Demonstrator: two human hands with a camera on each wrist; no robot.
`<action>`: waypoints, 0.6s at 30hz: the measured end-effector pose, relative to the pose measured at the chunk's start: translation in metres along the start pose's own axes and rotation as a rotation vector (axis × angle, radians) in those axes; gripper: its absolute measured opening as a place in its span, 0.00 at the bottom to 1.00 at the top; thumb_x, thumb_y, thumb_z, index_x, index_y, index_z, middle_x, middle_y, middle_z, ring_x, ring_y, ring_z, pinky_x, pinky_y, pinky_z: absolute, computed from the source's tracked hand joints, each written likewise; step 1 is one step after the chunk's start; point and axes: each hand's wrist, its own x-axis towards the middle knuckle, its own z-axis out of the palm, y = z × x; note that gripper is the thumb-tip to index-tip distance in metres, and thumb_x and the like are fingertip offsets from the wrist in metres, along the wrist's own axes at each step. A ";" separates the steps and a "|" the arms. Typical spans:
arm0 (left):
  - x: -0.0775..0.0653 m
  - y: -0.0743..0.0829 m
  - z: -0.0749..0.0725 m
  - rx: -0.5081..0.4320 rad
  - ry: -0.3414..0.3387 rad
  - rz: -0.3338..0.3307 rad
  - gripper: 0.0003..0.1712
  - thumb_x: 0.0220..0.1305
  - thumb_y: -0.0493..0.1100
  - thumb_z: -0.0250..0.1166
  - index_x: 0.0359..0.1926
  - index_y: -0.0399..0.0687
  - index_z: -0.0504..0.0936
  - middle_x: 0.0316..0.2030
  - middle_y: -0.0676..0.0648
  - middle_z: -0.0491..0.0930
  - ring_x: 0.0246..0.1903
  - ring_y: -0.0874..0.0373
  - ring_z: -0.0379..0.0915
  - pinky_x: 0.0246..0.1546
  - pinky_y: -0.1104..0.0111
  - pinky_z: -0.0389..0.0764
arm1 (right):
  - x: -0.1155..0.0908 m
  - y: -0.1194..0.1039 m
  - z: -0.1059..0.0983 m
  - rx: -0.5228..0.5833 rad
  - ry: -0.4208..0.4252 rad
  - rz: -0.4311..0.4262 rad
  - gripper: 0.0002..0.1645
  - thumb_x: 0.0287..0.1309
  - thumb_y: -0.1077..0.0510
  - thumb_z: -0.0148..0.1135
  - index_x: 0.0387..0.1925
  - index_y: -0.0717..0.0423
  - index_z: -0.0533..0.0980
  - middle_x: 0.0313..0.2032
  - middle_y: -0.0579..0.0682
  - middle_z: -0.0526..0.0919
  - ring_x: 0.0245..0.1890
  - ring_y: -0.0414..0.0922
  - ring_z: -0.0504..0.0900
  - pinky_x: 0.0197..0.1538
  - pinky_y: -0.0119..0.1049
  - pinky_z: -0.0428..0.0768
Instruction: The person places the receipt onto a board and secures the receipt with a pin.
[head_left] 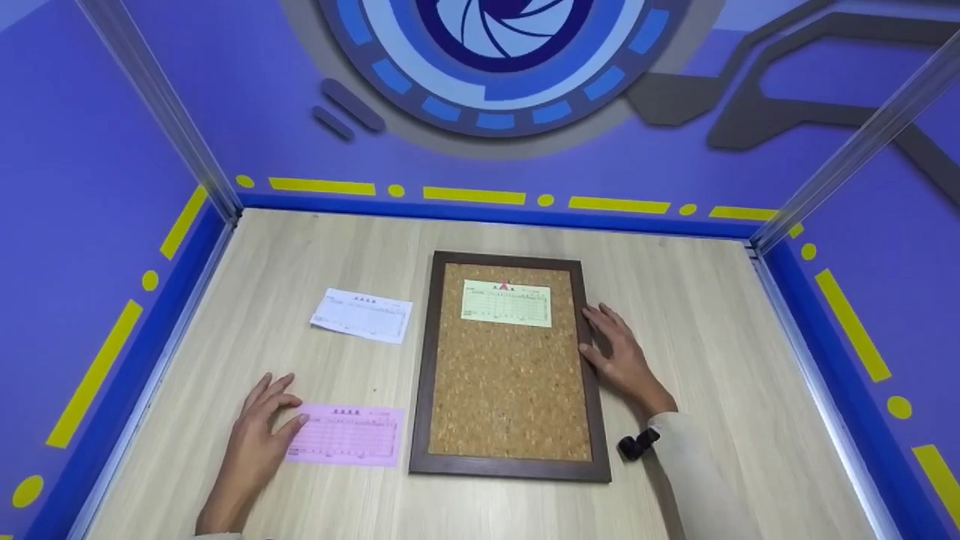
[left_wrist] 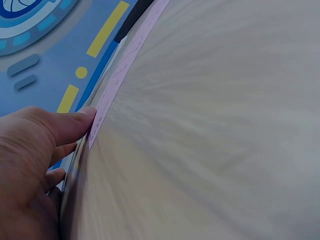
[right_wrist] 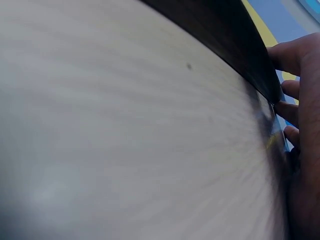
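A cork board in a dark brown frame lies on the table. Near its top, a pale green printed slip is held by a small red pin. My right hand rests against the frame's right side, with thumb and fingertips at the edge. To the left of the board lies a pink printed slip. My left hand is at that slip's left edge, its thumb touching the upper left corner and its other fingers loosely bent. Above the pink slip lies a white printed slip.
The wooden table is bordered by blue and purple panels with yellow marks at the back and sides. Metal posts rise at the back corners. A black wrist device sits at my right cuff.
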 end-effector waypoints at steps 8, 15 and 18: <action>-0.002 -0.001 0.000 0.006 -0.021 0.007 0.16 0.69 0.30 0.73 0.55 0.37 0.84 0.78 0.35 0.71 0.84 0.31 0.47 0.82 0.36 0.48 | -0.001 -0.003 0.002 -0.018 -0.013 0.038 0.41 0.74 0.46 0.68 0.82 0.55 0.69 0.81 0.60 0.68 0.85 0.64 0.56 0.81 0.72 0.53; -0.001 0.000 0.000 0.002 -0.018 0.015 0.13 0.70 0.31 0.73 0.53 0.40 0.84 0.78 0.35 0.70 0.84 0.31 0.47 0.82 0.36 0.48 | 0.001 -0.004 0.002 -0.025 -0.007 0.031 0.42 0.74 0.46 0.68 0.81 0.56 0.69 0.81 0.59 0.69 0.85 0.64 0.56 0.82 0.70 0.53; 0.001 0.000 0.002 -0.003 -0.012 0.015 0.12 0.70 0.30 0.73 0.52 0.41 0.85 0.78 0.35 0.71 0.84 0.32 0.47 0.82 0.36 0.49 | 0.001 -0.002 0.001 -0.024 -0.001 0.022 0.41 0.74 0.47 0.68 0.81 0.57 0.70 0.81 0.60 0.69 0.85 0.65 0.56 0.81 0.71 0.54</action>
